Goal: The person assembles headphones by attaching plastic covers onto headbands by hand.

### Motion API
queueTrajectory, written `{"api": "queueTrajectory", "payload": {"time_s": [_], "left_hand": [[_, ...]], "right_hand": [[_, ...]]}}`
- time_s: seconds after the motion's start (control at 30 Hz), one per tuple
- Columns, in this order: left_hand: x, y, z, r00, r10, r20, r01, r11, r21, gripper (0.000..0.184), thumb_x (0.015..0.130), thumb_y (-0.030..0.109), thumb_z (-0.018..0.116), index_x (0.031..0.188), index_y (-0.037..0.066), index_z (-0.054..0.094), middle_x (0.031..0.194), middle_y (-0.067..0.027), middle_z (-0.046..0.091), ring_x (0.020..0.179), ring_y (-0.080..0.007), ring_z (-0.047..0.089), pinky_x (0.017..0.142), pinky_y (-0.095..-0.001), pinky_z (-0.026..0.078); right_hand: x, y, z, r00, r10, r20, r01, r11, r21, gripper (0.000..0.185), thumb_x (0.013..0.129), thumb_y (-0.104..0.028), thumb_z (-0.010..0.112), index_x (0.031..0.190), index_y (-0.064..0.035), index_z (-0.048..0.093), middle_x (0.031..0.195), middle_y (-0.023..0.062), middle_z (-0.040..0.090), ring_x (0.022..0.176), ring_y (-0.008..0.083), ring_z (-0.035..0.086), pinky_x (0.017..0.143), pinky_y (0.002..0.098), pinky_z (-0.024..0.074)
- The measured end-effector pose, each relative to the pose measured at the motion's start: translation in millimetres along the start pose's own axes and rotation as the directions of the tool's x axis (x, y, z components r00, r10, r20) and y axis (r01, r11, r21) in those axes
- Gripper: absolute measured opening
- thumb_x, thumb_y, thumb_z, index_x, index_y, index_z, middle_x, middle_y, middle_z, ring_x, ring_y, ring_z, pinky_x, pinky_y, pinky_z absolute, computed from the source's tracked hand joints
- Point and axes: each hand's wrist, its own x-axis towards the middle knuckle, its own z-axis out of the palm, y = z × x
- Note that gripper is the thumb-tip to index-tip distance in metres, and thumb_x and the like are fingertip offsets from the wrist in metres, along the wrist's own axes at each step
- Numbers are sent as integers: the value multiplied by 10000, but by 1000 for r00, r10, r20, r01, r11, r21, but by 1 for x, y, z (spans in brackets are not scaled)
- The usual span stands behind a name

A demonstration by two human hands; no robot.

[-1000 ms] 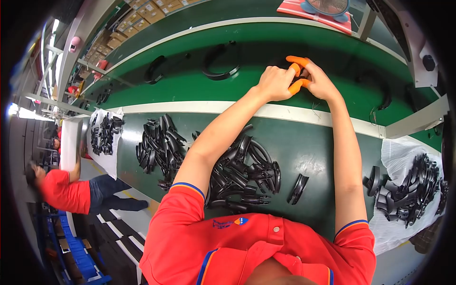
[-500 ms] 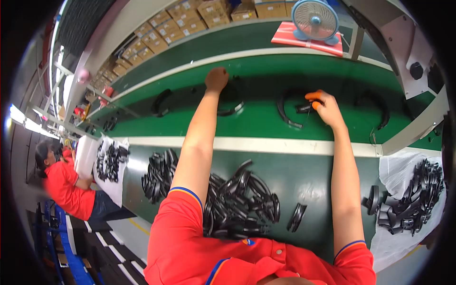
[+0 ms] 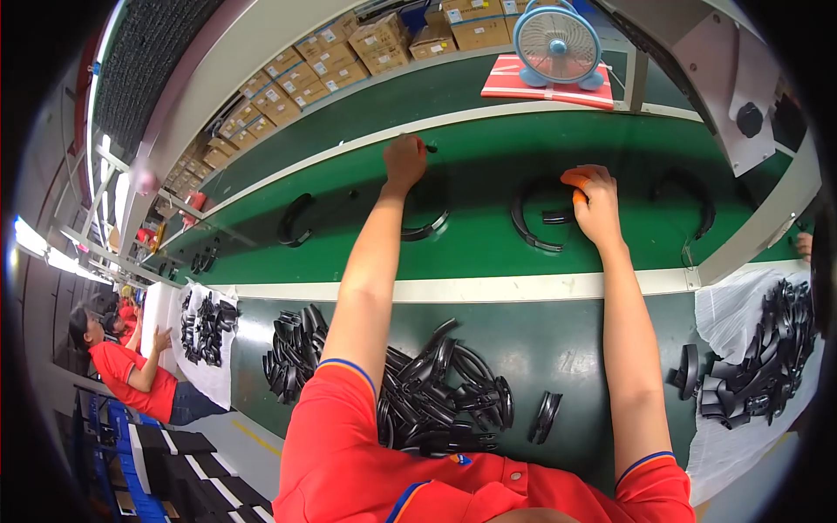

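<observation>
My left hand (image 3: 405, 161) is over the green belt (image 3: 349, 222), fingers closed beside a small black part (image 3: 431, 148); what it holds, if anything, is hidden. Just below it lies a curved black band (image 3: 427, 228). Farther right, my right hand (image 3: 595, 202), with orange finger covers, is closed above the belt. A short black piece (image 3: 556, 217) shows at its left, inside a larger curved black band (image 3: 526, 232). Whether the fingers touch that piece is unclear. Another black band (image 3: 708, 209) lies to the right.
Black curved parts (image 3: 445, 383) are heaped on the near table (image 3: 558, 349). More parts (image 3: 767, 349) lie on white sheeting at right. A fan (image 3: 558, 45) stands behind the belt. A person in red (image 3: 135, 379) is at left; another person's hand (image 3: 804, 246) shows at far right.
My hands were together, then parted, the left going left over the belt. Since then the right hand has shifted slightly and its fingers have turned downward. The view has tilted up.
</observation>
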Motion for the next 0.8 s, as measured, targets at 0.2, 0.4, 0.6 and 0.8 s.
{"api": "queueTrajectory", "payload": {"time_s": [0.2,0.4,0.6,0.8], "left_hand": [[-7,82,-99,722,602,-341,-597,791,133,96,776,50,643,850,101,609,1009,-63,578,1034,-261,556,1041,-540,330],[-26,106,-128,655,708,-264,-699,701,144,179,750,47,653,917,110,652,1026,-36,576,1106,-226,537,1132,-560,251],[-43,129,-123,731,675,-103,-679,734,-11,114,794,97,653,901,132,637,1084,-17,572,1141,-232,514,1141,-487,246],[-70,132,-122,784,616,-76,-620,771,-148,201,808,87,636,1006,57,644,1065,-108,600,1061,-307,547,971,-389,428]], "right_hand": [[20,-37,-1,988,-74,-135,99,977,187,311,779,77,552,1046,-21,679,1063,156,651,995,344,603,856,357,484],[24,-90,5,978,-208,10,195,933,301,305,755,92,593,1027,-17,675,1039,127,659,990,306,618,832,329,497],[25,-105,60,750,-560,351,606,795,-27,317,773,-34,558,1076,-49,651,1011,102,625,932,278,616,789,374,520],[27,-78,105,728,-306,614,452,887,-94,192,801,-78,584,987,-60,630,979,144,637,891,327,613,752,433,521]]}}
